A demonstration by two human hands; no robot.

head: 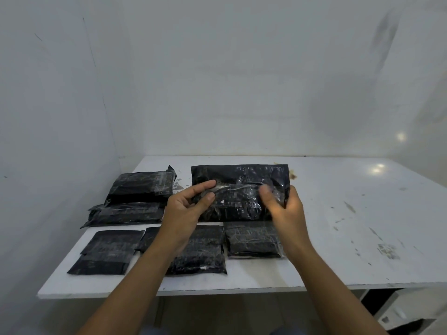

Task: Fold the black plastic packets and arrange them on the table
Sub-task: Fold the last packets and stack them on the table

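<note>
Pinched at either end by left hand (191, 206) and right hand (284, 206), black packet (239, 187) just beyond folded row (251, 240) under wrists, slick film likely to slip and unfold.

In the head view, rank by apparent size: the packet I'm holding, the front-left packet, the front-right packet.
1. Held packet.
2. Front-left packet.
3. Front-right packet; close, and the right forearm covers part.

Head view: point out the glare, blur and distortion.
Head view: two glare spots, one on the table, one on the wall above it; the right hand smears with motion blur at its fingertips, while the left hand looks sharper; the held packet glints; the wide lens bows wall lines near the sides.
</note>
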